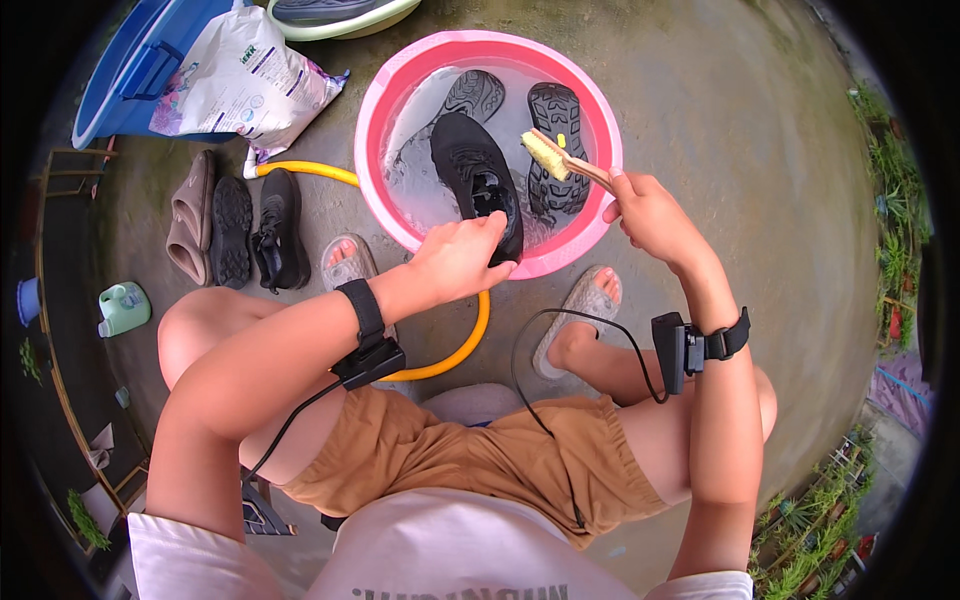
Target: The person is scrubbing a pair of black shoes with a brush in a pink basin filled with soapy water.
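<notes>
My left hand (457,255) grips the heel of a wet black sneaker (469,154), holding it over the water with its toe pointing away from me. The sneaker's laced opening faces up. In my right hand (652,214) is a wooden-handled scrubbing brush (555,157) with pale yellow bristles, held above the right side of a pink plastic basin (367,161). Under the brush, a black shoe (555,112) lies sole up in the cloudy water. Another dark shoe sole (476,94) shows at the basin's far side, partly hidden by the held sneaker.
A yellow hose (450,360) curves around the basin's near left side. To the left are brown slippers (191,217), a pair of black shoes (277,225) and a green jug (124,309). A white detergent bag (247,82) leans by a blue tub (112,97). Cables hang from both wrist devices.
</notes>
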Available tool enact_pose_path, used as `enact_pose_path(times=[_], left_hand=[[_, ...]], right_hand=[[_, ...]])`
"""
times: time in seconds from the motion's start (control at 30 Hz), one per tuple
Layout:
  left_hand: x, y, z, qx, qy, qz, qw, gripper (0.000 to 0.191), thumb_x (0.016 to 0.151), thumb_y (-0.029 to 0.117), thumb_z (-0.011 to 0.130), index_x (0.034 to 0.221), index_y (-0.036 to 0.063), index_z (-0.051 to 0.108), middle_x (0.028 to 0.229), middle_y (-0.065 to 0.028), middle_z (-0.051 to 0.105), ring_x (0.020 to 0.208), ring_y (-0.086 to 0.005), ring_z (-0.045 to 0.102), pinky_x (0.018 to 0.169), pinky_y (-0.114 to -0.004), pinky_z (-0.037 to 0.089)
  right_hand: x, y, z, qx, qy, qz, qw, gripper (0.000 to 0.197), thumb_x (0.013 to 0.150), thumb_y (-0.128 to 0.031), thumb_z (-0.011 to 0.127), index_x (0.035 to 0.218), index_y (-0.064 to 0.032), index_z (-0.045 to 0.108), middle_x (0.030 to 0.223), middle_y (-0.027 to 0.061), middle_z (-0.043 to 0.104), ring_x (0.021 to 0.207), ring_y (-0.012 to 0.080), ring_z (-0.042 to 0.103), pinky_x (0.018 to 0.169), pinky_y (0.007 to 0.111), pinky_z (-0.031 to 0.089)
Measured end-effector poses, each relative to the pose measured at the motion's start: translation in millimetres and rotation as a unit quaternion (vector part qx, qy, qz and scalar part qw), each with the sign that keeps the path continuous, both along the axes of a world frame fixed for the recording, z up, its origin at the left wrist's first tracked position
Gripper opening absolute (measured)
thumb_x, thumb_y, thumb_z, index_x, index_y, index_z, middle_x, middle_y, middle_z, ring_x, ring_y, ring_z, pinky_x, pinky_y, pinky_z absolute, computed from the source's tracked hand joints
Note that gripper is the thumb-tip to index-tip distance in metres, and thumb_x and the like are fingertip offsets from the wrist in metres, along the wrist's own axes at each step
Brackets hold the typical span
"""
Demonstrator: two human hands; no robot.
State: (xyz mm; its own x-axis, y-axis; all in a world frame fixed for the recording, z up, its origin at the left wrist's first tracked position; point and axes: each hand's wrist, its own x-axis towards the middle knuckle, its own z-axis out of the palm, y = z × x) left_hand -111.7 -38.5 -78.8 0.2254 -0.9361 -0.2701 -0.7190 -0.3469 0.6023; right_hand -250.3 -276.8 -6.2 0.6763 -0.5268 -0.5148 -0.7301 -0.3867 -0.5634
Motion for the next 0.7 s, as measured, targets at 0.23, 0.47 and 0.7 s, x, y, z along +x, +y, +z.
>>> enact_pose_path(times=[0.23,0.47,0.7], left_hand=[[6,7,-16,-0.008,0.014,0.067,0.998,0.04,0.093,0.035,0.072,0.102,0.0001,0.055,0.098,-0.0209,0.069,0.09,-0.0448,0.069,0.079,-0.053,0.056],[8,15,-19,0.018,-0.007,0.087,0.996,0.034,0.099,0.028,0.064,0.116,-0.001,0.06,0.108,-0.0232,0.067,0.098,-0.0444,0.068,0.087,-0.053,0.055],[9,21,-17,0.015,-0.014,0.105,0.994,0.035,0.099,0.033,0.064,0.12,0.0044,0.062,0.111,-0.0194,0.068,0.1,-0.0422,0.069,0.085,-0.052,0.057]], right_hand=[[-11,-7,14,0.376,-0.103,-0.173,0.904,0.039,0.116,-0.034,0.037,0.118,-0.0016,0.058,0.087,0.0008,0.06,0.06,0.0044,0.041,0.052,0.022,0.038],[-8,-5,33,0.443,-0.148,-0.184,0.865,0.045,0.116,-0.034,0.035,0.134,0.0005,0.056,0.084,-0.0002,0.056,0.059,0.0027,0.039,0.051,0.02,0.036],[0,3,48,0.473,-0.167,-0.193,0.843,0.048,0.116,-0.036,0.035,0.134,0.0019,0.058,0.071,-0.0056,0.045,0.049,0.0004,0.029,0.043,0.019,0.026]])
